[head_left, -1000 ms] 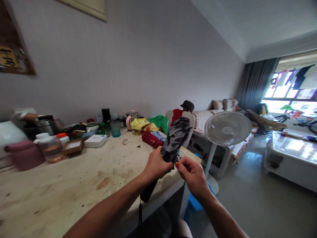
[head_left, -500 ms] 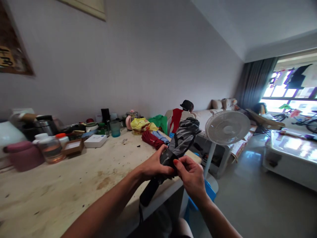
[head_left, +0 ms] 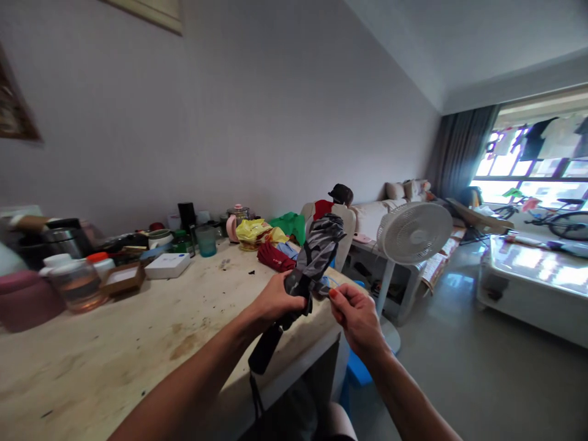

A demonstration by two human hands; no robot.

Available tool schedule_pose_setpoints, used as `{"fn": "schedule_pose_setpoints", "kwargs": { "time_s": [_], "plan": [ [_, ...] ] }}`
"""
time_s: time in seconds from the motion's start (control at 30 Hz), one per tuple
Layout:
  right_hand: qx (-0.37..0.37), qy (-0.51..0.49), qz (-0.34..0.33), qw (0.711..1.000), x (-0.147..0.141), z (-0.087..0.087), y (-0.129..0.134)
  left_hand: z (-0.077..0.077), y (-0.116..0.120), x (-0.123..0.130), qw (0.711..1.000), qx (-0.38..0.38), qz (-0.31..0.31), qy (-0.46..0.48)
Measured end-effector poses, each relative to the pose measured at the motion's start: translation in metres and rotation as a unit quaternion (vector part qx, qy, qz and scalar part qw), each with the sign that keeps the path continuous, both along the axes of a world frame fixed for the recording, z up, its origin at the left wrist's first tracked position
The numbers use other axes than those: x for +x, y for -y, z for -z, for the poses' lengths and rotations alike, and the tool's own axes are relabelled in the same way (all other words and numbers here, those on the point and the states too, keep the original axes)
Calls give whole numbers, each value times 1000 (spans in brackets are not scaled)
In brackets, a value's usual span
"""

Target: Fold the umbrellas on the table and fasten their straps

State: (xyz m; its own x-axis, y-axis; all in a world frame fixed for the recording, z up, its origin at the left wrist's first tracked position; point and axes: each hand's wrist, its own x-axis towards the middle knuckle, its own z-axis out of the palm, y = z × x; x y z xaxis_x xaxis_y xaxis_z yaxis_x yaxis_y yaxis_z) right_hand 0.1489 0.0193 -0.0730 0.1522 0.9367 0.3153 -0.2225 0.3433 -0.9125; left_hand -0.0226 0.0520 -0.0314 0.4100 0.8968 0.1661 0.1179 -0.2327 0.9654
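Observation:
A folded umbrella [head_left: 320, 248] in grey and black camouflage cloth tilts over the table's right edge, its black handle [head_left: 266, 350] pointing down toward me with a wrist cord hanging from it. My left hand [head_left: 281, 299] is wrapped round the umbrella's lower part. To the right, my right hand [head_left: 357, 311] pinches the end of a short grey strap [head_left: 321, 288] that stretches out from the umbrella. Behind the umbrella lies a dark red folded cloth bundle [head_left: 275, 256], beside a yellow plastic bag [head_left: 257, 234].
The stained table [head_left: 184, 331] carries a white box [head_left: 168, 265], a small brown box [head_left: 122, 280], a blue glass [head_left: 206, 241] and several jars along the wall. A standing fan [head_left: 416, 231] is right of the table, near a blue stool [head_left: 359, 370].
My right hand has drawn away from the umbrella to the right, pulling the strap out. The umbrella has shifted slightly left in view and stands a little more upright.

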Motion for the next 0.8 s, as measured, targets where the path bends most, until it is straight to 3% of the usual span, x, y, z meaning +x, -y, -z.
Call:
{"fn": "schedule_pose_setpoints", "kwargs": {
  "time_s": [0.27,0.8],
  "plan": [
    [11,72,51,996,-13,-8,-1,8,12,16,962,171,-129,-169],
    [35,109,28,993,-13,-10,4,10,7,13,956,169,-158,-182]
  ]
}}
